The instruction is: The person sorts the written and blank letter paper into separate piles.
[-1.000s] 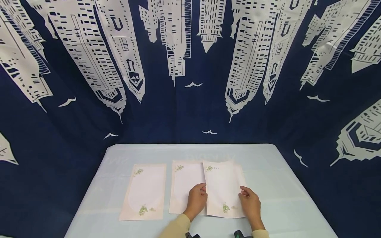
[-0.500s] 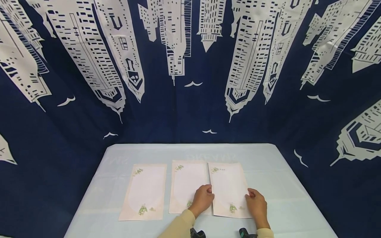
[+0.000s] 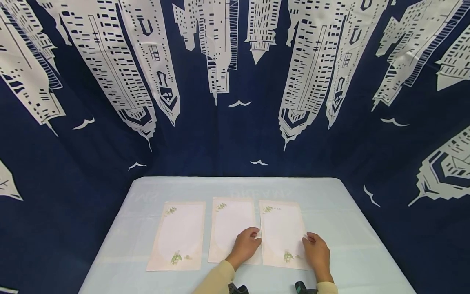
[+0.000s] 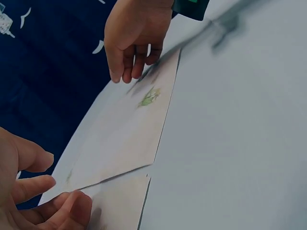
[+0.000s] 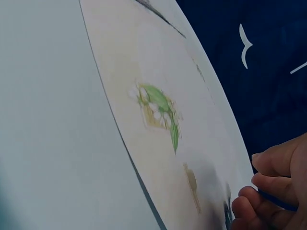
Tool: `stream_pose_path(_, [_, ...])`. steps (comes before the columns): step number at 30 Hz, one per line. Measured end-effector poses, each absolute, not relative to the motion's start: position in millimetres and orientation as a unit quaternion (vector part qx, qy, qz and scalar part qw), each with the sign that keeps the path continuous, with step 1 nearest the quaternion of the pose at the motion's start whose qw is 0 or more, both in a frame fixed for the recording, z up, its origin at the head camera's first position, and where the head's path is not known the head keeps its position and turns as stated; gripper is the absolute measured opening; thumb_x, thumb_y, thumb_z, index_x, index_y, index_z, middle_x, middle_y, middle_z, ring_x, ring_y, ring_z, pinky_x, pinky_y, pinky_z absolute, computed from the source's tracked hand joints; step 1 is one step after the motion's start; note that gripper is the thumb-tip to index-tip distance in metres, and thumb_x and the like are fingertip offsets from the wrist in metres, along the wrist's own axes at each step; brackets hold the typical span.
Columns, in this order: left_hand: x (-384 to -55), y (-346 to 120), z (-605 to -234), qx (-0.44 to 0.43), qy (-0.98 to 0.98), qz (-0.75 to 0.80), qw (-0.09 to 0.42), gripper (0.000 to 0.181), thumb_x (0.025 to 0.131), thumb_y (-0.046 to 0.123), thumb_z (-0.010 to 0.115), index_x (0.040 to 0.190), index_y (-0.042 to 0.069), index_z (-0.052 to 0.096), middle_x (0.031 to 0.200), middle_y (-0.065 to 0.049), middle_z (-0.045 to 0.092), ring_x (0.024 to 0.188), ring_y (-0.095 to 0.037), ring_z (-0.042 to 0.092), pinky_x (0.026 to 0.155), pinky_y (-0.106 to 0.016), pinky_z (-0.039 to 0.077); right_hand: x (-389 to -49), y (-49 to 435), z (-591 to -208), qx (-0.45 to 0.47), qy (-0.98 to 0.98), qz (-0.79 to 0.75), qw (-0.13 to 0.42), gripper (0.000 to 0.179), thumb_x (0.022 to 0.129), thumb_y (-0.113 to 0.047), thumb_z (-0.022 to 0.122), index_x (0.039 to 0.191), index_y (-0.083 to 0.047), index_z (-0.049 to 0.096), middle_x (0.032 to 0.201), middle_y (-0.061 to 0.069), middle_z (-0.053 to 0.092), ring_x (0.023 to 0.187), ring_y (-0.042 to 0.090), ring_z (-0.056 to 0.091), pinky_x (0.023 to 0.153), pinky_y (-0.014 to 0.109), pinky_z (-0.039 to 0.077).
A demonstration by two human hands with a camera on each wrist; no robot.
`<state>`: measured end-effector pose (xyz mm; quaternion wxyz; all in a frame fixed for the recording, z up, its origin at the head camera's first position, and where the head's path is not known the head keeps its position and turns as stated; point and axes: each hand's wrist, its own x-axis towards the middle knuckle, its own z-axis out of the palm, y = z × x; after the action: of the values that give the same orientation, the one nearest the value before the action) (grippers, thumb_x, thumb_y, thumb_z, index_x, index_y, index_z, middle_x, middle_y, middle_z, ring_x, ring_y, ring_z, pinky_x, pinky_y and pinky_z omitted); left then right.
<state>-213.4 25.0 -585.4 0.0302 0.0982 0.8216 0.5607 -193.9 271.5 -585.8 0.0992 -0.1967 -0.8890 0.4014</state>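
Note:
Three stationery sheets with small green plant prints lie side by side in the head view: the left sheet, the middle sheet and the right sheet. My left hand is over the middle sheet, fingertips beside the right sheet's left edge. In the left wrist view its fingers are loosely bent and pinch nothing. My right hand is at the right sheet's right edge. Its fingers are relaxed, with no paper visibly between them; whether they touch the edge is unclear.
The sheets lie on a table with a pale cloth. Behind and around it hangs a dark blue curtain printed with white buildings and birds. Black wrist devices show at the bottom edge.
The right sheet, held by both hands earlier, has shifted right off the middle sheet and now lies flat. My right hand moved right with it; my left hand has drawn slightly back from its edge.

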Motion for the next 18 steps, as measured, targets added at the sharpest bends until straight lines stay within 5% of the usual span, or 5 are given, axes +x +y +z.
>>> stream_pose_path(18, [-219.7,-51.2,-582.3,0.030,0.846,0.529,-0.050,0.025,0.092,0.009,0.069,0.113,-0.004,0.069,0.107,-0.018,0.069,0.096,-0.035,0.068,0.082,-0.047,0.056,-203.8,215.2,-587.9,-0.143,-0.887,0.430,0.083,0.032,0.094,-0.012,0.063,0.118,0.010,0.065,0.100,0.021,0.072,0.089,0.036,0.070,0.076,0.047,0.056])
